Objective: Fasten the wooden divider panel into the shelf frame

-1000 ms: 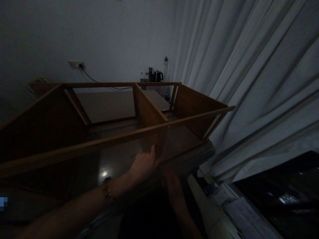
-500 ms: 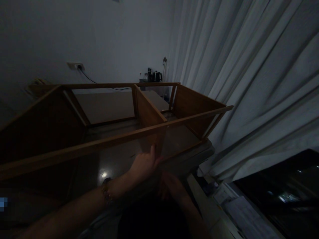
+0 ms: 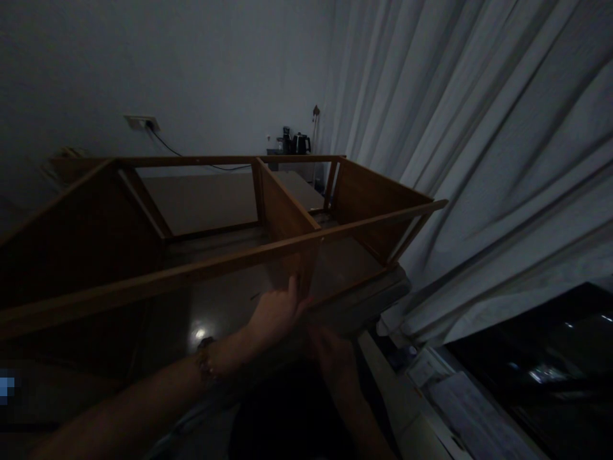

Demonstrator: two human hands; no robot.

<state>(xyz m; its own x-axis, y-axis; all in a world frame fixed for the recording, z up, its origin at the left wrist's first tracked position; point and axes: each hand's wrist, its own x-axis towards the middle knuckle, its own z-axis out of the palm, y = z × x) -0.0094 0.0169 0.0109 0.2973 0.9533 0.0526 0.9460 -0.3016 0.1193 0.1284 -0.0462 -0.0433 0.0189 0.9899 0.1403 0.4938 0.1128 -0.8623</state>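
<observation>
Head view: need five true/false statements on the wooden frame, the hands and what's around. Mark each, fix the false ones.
1. The left hand is at the lower front part of the wooden frame's middle divider. True.
2. The right hand grips the frame's top front rail. False: the right hand is below that rail, near the left hand; too dark to tell if it holds anything.
3. The curtain hangs on the right of the picture. True.
4. The bracelet is on the right wrist. False: the bracelet is on the left.
5. A black cable runs from the wall outlet. True.
</observation>
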